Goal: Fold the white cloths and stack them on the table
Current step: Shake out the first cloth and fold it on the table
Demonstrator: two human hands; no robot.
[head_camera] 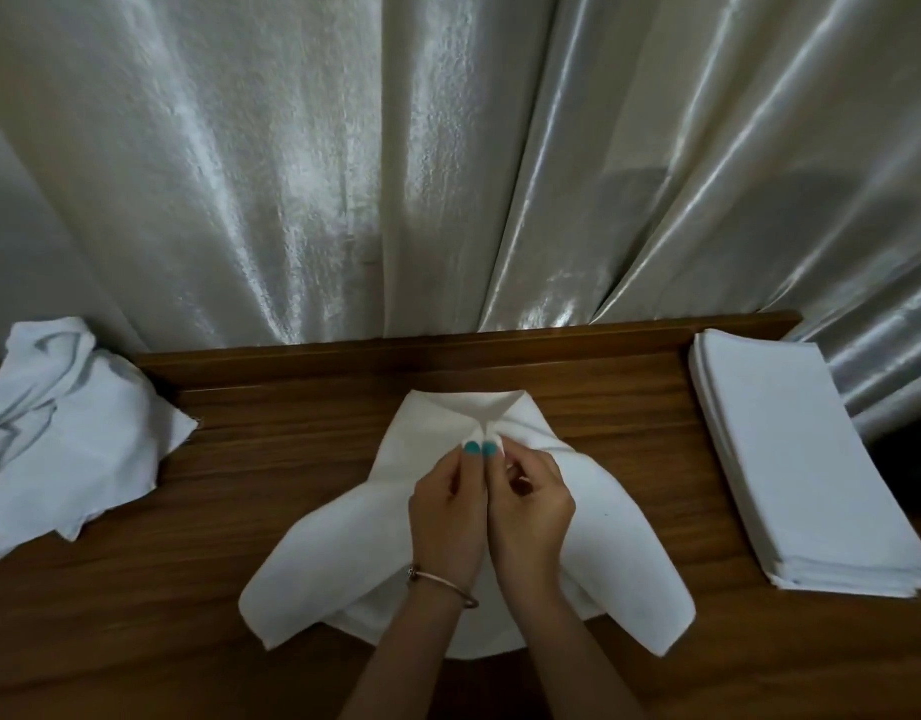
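Note:
A white cloth (611,543) lies on the wooden table (240,459) in front of me, its two near corners spread out left and right. My left hand (448,517) and my right hand (531,506) meet side by side over its middle. Each pinches a bit of the cloth's far part between thumb and fingers, and the fabric puckers into a crease there. A neat stack of folded white cloths (796,459) sits at the table's right end. A crumpled heap of unfolded white cloths (69,428) lies at the left end.
A shiny pale curtain (448,174) hangs right behind the table's raised back edge (448,345). Bare wood shows between the middle cloth and both piles, and along the near edge.

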